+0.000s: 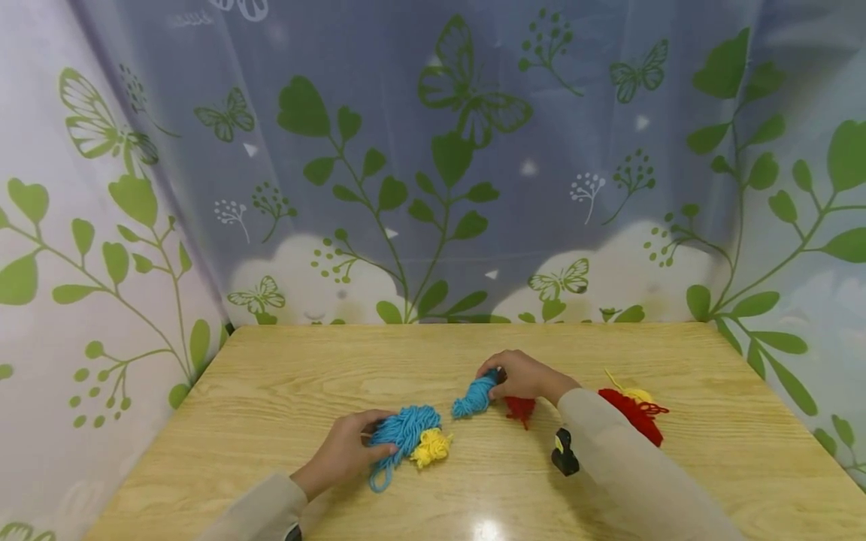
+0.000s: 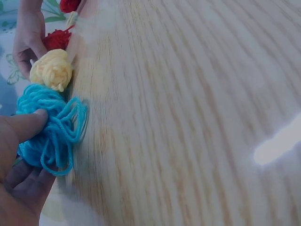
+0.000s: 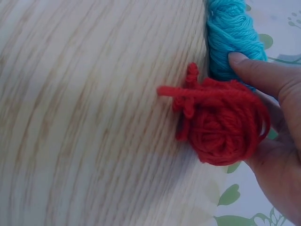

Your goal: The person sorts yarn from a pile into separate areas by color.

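Note:
My left hand (image 1: 343,449) grips a large, loose bundle of blue yarn (image 1: 404,430) on the table, its thumb across the near side and a loop hanging off. A small ball of yellow yarn (image 1: 431,448) lies against that bundle's right side. Farther back, my right hand (image 1: 522,376) holds a smaller, tightly wound skein of blue yarn (image 1: 476,395) between thumb and fingers. In the right wrist view the thumb presses on this blue skein (image 3: 235,40), and a ball of red yarn (image 3: 223,125) sits close beside the hand. The right hand's other fingers are mostly hidden.
On the right, beyond my right forearm, lie a larger bundle of red yarn (image 1: 634,415) and some yellow yarn (image 1: 637,394), partly covered by the sleeve. The wooden table (image 1: 304,361) meets a leaf-patterned curtain (image 1: 379,248) at its back edge.

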Tool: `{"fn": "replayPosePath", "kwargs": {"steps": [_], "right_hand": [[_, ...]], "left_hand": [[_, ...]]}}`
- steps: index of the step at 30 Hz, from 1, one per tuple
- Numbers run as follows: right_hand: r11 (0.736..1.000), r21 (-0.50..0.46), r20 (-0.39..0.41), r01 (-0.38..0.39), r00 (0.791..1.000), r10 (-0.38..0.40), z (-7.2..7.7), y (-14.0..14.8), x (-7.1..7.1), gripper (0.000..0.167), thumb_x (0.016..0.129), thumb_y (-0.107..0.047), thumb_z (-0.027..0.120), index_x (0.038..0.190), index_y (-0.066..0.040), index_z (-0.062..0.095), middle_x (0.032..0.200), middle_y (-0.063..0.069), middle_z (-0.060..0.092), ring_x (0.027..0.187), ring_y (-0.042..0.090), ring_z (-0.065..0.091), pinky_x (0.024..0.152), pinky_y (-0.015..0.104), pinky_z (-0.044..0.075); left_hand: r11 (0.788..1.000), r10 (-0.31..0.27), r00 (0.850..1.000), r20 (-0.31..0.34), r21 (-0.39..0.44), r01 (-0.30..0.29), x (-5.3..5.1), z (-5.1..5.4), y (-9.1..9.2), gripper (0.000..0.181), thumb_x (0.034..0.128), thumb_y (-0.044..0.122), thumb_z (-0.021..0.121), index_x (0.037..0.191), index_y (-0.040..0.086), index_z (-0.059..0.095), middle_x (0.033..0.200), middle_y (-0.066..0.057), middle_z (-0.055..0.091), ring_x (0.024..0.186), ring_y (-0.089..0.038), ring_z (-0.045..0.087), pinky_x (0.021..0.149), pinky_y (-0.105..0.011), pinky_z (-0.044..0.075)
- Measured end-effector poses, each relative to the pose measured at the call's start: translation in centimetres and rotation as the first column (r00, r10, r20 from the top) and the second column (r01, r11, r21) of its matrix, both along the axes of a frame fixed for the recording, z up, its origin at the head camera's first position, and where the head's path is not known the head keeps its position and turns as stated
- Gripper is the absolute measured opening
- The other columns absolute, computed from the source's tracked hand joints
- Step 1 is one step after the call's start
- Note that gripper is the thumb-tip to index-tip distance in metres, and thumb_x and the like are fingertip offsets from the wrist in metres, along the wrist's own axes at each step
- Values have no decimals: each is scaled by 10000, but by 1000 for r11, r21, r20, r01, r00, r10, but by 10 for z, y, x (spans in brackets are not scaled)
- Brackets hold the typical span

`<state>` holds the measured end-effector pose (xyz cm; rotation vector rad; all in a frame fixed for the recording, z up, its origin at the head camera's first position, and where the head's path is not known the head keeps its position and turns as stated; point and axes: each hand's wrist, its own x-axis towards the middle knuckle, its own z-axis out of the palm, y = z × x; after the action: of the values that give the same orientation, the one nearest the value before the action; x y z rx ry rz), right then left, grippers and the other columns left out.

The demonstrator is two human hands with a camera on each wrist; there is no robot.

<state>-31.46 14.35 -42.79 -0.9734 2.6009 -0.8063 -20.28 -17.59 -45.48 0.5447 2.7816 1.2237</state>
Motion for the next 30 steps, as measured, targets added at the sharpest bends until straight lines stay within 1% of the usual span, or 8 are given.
{"fn": "replayPosePath", "kwargs": {"steps": [6, 11, 15, 18, 23, 25, 30], "right_hand": [[1000, -7, -3, 4, 1000, -4, -1, -1, -2, 245, 838, -71, 735, 1082, -75, 705, 1103, 80, 671, 926, 202, 631, 803, 325, 533], [1000, -17, 2, 11, 1000, -11, -1, 1, -3, 239, 836, -55, 731, 1074, -65, 711, 1085, 81, 681, 929, 210, 632, 809, 337, 535], [1000, -14, 13, 19, 1000, -19, -2, 1, -4, 234, 834, -45, 731, 1066, -70, 717, 1081, 70, 686, 969, 228, 635, 831, 350, 537], [1000, -10, 17, 20, 1000, -20, -1, 1, -4, 231, 833, -35, 728, 1061, -68, 719, 1081, 71, 687, 988, 245, 634, 837, 358, 537], [1000, -12, 23, 19, 1000, -19, 2, 1, -2, 233, 837, -21, 718, 1067, -56, 717, 1084, 84, 686, 980, 252, 635, 820, 350, 540], [1000, -18, 25, 20, 1000, -19, 2, 0, -2, 230, 836, -16, 716, 1063, -52, 718, 1080, 86, 687, 974, 248, 636, 813, 344, 540], [999, -42, 23, 13, 1000, -12, 0, 1, -3, 211, 829, -17, 721, 1036, -57, 728, 1049, 67, 695, 939, 200, 636, 801, 329, 539]], "left_hand": [[999, 38, 999, 13, 18, -38, -1, -1, 0, 442, 805, 214, 783, 1175, 11, 650, 1125, -168, 668, 939, -275, 669, 749, -335, 571], [997, 68, 998, 15, 30, -68, -2, -2, 0, 415, 811, 206, 778, 1159, 12, 660, 1100, -147, 677, 909, -237, 664, 722, -305, 567], [995, 87, 996, 32, 44, -88, -2, -2, 1, 394, 819, 189, 771, 1150, 6, 664, 1102, -149, 676, 906, -241, 663, 727, -317, 568], [991, 116, 993, 33, 59, -118, -3, 0, 1, 360, 817, 156, 769, 1129, 6, 673, 1089, -141, 683, 915, -248, 663, 750, -343, 567], [974, 202, 979, 24, 101, -203, -7, 4, 0, 309, 805, 106, 772, 1092, 26, 692, 1068, -121, 697, 945, -265, 666, 787, -377, 563], [962, 238, 971, 29, 129, -240, -10, 6, -2, 309, 808, 101, 769, 1101, 35, 692, 1074, -115, 695, 958, -275, 664, 785, -375, 566], [933, 311, 950, 11, 185, -308, -20, 10, -11, 325, 836, 90, 742, 1144, 14, 672, 1111, -130, 678, 1004, -305, 653, 800, -366, 566]]}}
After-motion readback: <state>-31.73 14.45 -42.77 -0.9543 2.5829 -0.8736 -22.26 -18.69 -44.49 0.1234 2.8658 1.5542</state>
